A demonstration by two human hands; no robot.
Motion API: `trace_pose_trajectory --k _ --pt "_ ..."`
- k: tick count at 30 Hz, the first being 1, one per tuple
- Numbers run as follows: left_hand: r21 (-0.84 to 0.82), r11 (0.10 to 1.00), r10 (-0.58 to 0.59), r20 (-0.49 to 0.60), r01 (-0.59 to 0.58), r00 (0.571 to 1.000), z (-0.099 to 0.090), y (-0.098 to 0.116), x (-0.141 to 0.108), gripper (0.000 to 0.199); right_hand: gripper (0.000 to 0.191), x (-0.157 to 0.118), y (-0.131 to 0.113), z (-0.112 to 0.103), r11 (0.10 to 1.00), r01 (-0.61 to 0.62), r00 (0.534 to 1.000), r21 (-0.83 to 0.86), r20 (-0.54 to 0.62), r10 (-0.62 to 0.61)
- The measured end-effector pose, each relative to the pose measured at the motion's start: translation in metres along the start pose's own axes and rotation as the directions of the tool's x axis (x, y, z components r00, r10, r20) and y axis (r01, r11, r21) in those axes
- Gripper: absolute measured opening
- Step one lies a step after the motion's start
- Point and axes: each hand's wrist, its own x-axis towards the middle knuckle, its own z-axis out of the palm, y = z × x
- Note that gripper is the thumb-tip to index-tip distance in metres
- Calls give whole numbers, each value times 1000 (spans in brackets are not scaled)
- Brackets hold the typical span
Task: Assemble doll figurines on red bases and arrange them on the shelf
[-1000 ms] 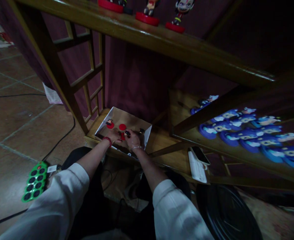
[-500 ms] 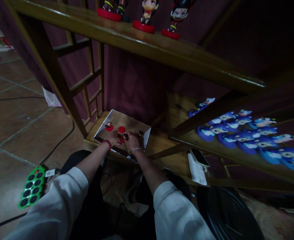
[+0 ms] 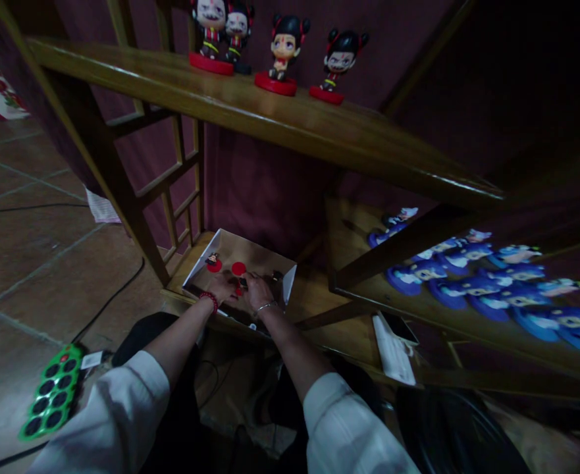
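My left hand point(image 3: 222, 287) and my right hand point(image 3: 259, 291) reach into a shallow cardboard box lid point(image 3: 264, 253) on a wooden shelf point(image 3: 319, 329). Their fingertips nearly meet over a small red disc point(image 3: 239, 290). My right fingers pinch a small dark figurine piece point(image 3: 243, 283), which is mostly hidden. My left fingertips lie against the red disc, though the grip is unclear. Just beyond, a bare red round stand point(image 3: 239, 268) lies in the box, and a little figurine on a red base point(image 3: 213, 263) stands to its left.
Several bobblehead figurines point(image 3: 284, 56) on red bases line the shelf above. Several flat blue figures point(image 3: 467, 289) lie on the right shelf. A phone point(image 3: 401, 328) rests on white paper point(image 3: 393, 349). A green power strip point(image 3: 52, 393) and black cable point(image 3: 106, 303) lie on the tiled floor.
The view has tilted up, so the box sits lower and the upper figurines show fully. My hands have drawn closer together, and the dark piece is more hidden by my right fingers.
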Motion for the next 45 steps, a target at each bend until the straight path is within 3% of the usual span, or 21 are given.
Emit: trace_pose_trajectory --k 7,20,25,29,38,41,45 --pt "-8 1000 9 -29 -9 1000 0 -2 2 18 25 2 0 -1 1000 27 1000 -12 1 -27" --pt "186 980 -56 -104 75 993 7 4 0 13 34 7 8 1 986 164 984 37 69 -166" --pt "377 925 -8 -102 46 995 7 4 1 16 35 6 5 -6 988 151 982 25 109 -152" --pt "507 862 82 -114 -13 990 7 6 -2 18 36 4 6 -3 990 138 988 37 65 -140" --pt "516 856 115 -124 -34 986 10 11 -8 22 36 -1 -6 -4 999 -6 1000 -33 26 7" --pt "490 872 81 -101 -22 992 10 12 -9 22 37 1 -7 -10 990 70 992 -119 113 -57" --pt "483 875 29 -76 11 997 9 12 -8 19 33 5 -3 -17 978 175 972 -114 180 -153"
